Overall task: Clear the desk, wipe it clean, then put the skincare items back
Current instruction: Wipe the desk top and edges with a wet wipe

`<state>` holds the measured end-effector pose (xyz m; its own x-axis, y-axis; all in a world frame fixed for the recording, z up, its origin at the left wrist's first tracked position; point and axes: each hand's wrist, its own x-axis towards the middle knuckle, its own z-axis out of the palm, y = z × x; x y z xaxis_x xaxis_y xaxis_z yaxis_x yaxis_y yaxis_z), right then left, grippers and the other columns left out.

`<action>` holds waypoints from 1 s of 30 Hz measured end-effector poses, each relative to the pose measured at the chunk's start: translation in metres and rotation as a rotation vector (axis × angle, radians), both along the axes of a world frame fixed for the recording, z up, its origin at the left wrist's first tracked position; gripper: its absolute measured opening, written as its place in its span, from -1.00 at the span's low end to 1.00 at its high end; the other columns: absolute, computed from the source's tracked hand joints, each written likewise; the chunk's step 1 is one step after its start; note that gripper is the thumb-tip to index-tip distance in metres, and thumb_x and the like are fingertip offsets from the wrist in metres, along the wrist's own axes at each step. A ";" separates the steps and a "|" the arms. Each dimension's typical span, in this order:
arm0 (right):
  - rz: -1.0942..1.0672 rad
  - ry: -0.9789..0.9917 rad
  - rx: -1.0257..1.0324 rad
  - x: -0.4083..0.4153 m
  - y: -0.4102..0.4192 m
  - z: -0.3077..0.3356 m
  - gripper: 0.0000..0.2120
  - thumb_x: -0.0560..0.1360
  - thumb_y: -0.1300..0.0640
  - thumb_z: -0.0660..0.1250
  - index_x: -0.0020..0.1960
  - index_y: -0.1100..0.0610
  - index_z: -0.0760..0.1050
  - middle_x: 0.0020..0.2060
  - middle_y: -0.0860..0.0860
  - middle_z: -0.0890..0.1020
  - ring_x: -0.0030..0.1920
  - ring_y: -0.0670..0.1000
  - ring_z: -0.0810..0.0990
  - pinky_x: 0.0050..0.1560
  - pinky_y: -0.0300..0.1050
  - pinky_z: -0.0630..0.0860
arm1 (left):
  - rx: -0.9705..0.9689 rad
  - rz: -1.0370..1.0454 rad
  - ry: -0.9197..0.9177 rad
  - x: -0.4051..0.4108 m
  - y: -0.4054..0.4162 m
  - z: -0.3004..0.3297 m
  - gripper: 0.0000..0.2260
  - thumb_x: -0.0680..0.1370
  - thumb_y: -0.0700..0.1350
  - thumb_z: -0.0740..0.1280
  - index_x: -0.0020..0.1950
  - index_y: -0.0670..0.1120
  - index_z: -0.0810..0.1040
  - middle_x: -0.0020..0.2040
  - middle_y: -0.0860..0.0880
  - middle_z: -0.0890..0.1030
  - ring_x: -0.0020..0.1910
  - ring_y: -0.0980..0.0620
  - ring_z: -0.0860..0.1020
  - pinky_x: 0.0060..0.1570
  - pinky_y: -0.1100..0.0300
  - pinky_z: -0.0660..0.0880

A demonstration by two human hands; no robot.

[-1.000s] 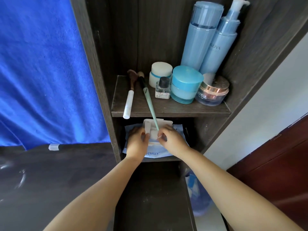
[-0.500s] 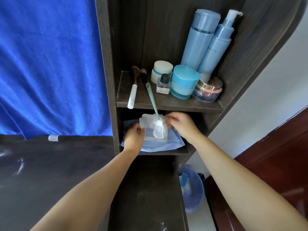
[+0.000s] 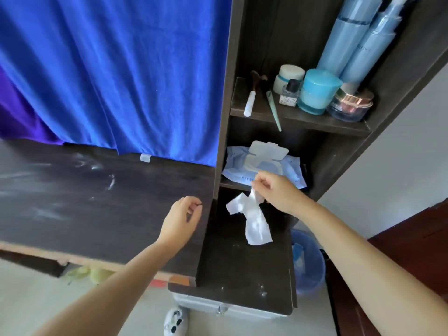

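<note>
Downward, wet wipe (image 3: 253, 218) from right hand (image 3: 274, 190)

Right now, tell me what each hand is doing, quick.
Left hand: empty, fingers loosely curled, hovering over the desk.
Right hand: pinched shut on a wet wipe, which hangs below the wipes pack.

Two bare forearms, no sleeves; left hand (image 3: 181, 219), right hand (image 3: 274, 190)
</note>
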<state>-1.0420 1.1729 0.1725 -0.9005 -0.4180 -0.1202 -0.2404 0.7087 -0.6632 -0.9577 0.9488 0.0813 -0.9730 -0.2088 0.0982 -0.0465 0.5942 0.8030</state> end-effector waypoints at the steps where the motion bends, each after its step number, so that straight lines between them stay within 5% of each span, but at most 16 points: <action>1: 0.041 0.004 -0.010 0.007 -0.014 -0.002 -0.74 0.56 0.01 0.18 -0.25 0.10 0.39 -0.33 0.08 0.52 -0.32 -0.03 0.44 -0.21 -0.11 0.41 | 0.070 -0.019 -0.048 0.012 -0.008 0.004 -0.92 0.53 -0.11 0.28 -0.05 0.08 0.48 -0.11 0.05 0.56 -0.10 0.12 0.50 -0.03 0.18 0.42; 5: 0.169 0.010 -0.016 0.032 -0.071 -0.003 -0.76 0.54 0.02 0.22 -0.28 0.05 0.39 -0.45 -0.09 0.42 -0.39 -0.10 0.37 -0.27 -0.17 0.33 | 0.380 -0.241 -0.196 0.035 -0.012 0.023 -0.75 0.44 0.09 0.34 0.10 0.20 0.44 0.05 0.14 0.57 0.09 0.17 0.53 0.13 0.22 0.42; 8: 0.160 0.015 -0.036 0.042 -0.100 -0.002 -0.78 0.54 0.05 0.23 -0.25 0.10 0.43 -0.40 -0.09 0.42 -0.39 -0.16 0.37 -0.31 -0.32 0.30 | 0.452 -0.259 -0.220 0.037 -0.034 0.033 -0.92 0.49 0.01 0.34 -0.13 0.02 0.53 -0.18 0.06 0.58 -0.20 0.08 0.55 -0.17 0.22 0.49; 9: 0.139 -0.004 -0.055 0.045 -0.107 -0.002 -0.77 0.55 0.05 0.22 -0.25 0.12 0.42 -0.37 -0.06 0.43 -0.37 -0.16 0.37 -0.29 -0.31 0.30 | 0.468 -0.268 -0.227 0.038 -0.048 0.034 -0.82 0.49 0.01 0.34 -0.24 -0.06 0.49 -0.29 0.05 0.50 -0.32 0.08 0.47 -0.30 0.25 0.41; 14: -0.107 -0.079 -0.146 0.065 -0.142 -0.017 -0.71 0.59 0.05 0.12 -0.31 0.05 0.29 -0.40 -0.09 0.34 -0.36 -0.14 0.32 -0.28 -0.24 0.26 | 0.528 -0.323 -0.328 0.037 -0.118 0.028 -0.71 0.51 -0.05 0.32 -0.18 -0.29 0.51 -0.30 -0.05 0.49 -0.31 0.06 0.43 -0.30 0.19 0.33; 20: -0.437 -0.135 -0.215 0.068 -0.163 -0.058 -0.77 0.57 0.06 0.16 -0.18 0.16 0.44 -0.37 -0.03 0.43 -0.35 -0.07 0.41 -0.34 -0.21 0.33 | 0.620 -0.286 -0.460 0.010 -0.143 0.007 -0.85 0.49 -0.09 0.34 -0.23 -0.14 0.54 -0.28 -0.03 0.54 -0.31 0.02 0.48 -0.28 0.21 0.41; 23: -0.568 -0.150 -0.179 0.055 -0.164 -0.080 -0.74 0.57 0.04 0.16 -0.11 0.22 0.47 -0.32 0.03 0.49 -0.28 0.01 0.46 -0.30 -0.14 0.34 | 0.394 -0.167 -0.459 -0.017 -0.139 -0.012 -0.86 0.47 -0.12 0.33 -0.25 -0.13 0.46 -0.30 -0.03 0.47 -0.31 0.00 0.44 -0.28 0.18 0.38; 26: -0.659 -0.156 -0.077 0.042 -0.165 -0.103 -0.78 0.57 0.07 0.14 -0.02 0.19 0.49 -0.12 0.11 0.56 -0.10 0.09 0.52 -0.21 -0.08 0.41 | 0.240 -0.111 -0.444 -0.023 -0.143 -0.028 -0.90 0.50 -0.14 0.29 -0.01 -0.09 0.47 -0.21 0.01 0.52 -0.16 -0.02 0.49 -0.18 0.16 0.41; 30: -0.580 0.156 0.349 0.053 -0.178 -0.122 -0.62 0.57 0.07 0.16 0.35 0.18 0.31 0.28 0.20 0.41 0.24 0.19 0.43 0.15 0.10 0.44 | -0.209 -0.137 -0.177 0.011 -0.176 -0.054 -0.76 0.56 -0.11 0.19 0.19 -0.13 0.46 0.05 -0.08 0.54 0.04 -0.07 0.47 -0.01 0.07 0.43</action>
<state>-0.9885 0.9950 0.0502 -0.9844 0.1753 -0.0112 0.1674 0.9172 -0.3615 -0.9468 0.7725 0.0270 -0.9966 -0.0675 -0.0482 -0.0826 0.7558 0.6496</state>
